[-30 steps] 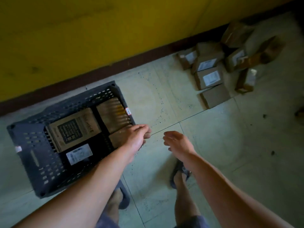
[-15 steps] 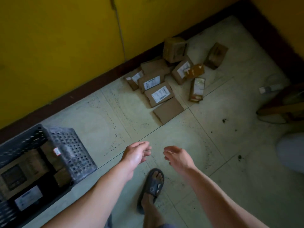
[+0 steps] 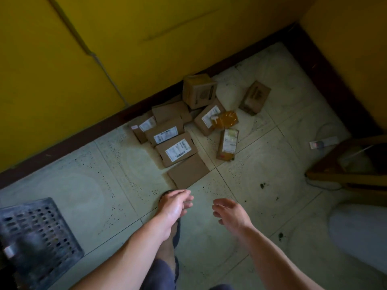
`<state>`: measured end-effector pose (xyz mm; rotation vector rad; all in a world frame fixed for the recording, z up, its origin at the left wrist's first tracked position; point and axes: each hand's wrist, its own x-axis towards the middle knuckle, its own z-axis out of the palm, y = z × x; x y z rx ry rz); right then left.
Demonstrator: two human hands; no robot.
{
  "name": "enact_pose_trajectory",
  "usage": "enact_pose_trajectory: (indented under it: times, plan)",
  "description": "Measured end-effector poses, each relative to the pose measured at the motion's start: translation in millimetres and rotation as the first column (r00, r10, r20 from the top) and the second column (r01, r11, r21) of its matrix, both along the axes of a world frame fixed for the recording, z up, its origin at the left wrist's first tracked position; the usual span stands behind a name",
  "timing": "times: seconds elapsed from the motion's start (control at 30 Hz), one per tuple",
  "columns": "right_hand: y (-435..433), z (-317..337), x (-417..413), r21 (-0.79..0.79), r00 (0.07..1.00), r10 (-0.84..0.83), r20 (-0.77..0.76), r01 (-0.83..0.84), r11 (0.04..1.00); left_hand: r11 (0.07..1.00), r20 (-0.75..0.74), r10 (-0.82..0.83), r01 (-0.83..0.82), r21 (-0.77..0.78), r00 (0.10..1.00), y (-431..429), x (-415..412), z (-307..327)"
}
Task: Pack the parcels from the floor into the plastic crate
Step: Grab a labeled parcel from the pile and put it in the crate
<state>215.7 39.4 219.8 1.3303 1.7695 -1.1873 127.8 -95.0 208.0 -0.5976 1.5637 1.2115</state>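
The pale tiled floor [image 3: 69,185] fills most of the view, with yellow walls [image 3: 52,59] behind it. A second ago the dark grey plastic crate [image 3: 37,231] with holes in its sides sat right under the hands, and brown boxes lay inside it. Now only one corner of it shows, low on the left, so the person has turned away from it. I think one load is done and the next trip has begun.

The pile of brown cardboard parcels [image 3: 178,149] was far off at the top right before. Now it lies in the middle, by the dark strip at the foot of the wall. Most of these boxes touch or lean on each other. One plain flat brown box [image 3: 189,171] with no label lies nearest the hands. One small brown box [image 3: 254,97] sits apart on the right.

The left hand [image 3: 173,208] is empty, with its fingers loose and a little apart. The right hand [image 3: 232,214] is empty too, with its fingers spread and gently curled. Both hang above the floor, near the plain box but not touching it. A foot in a dark sandal [image 3: 177,227] stands under the left hand.

I think that plain box will be easiest to grab first.
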Motion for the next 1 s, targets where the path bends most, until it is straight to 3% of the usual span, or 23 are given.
enact_pose_trajectory:
  times: [0.47,0.6,0.8,1.0]
  plan:
    - [202.7,-150.3,-67.8,0.059,0.951,0.293,0.104,-0.300,0.952,0.996,0.028,-0.074,0.075,-0.052,0.997,171.5,-46.4,-107.4]
    - [251.4,-205.0,-80.1,0.084,0.896,0.429,0.110,-0.439,0.895,0.994,0.123,0.021,-0.008,-0.107,0.992,221.4,-35.6,-173.3]
    - [316.9,-291.0,-112.3,0.108,0.951,0.309,-0.001,-0.307,0.945,0.975,0.297,0.209,-0.173,-0.142,0.932,288.9,-17.7,-264.3]
    - [347.3,-353.6,-147.0,0.155,0.898,0.437,-0.041,-0.427,0.891,0.892,0.319,0.443,-0.376,-0.250,0.838,326.4,-30.3,-325.2]
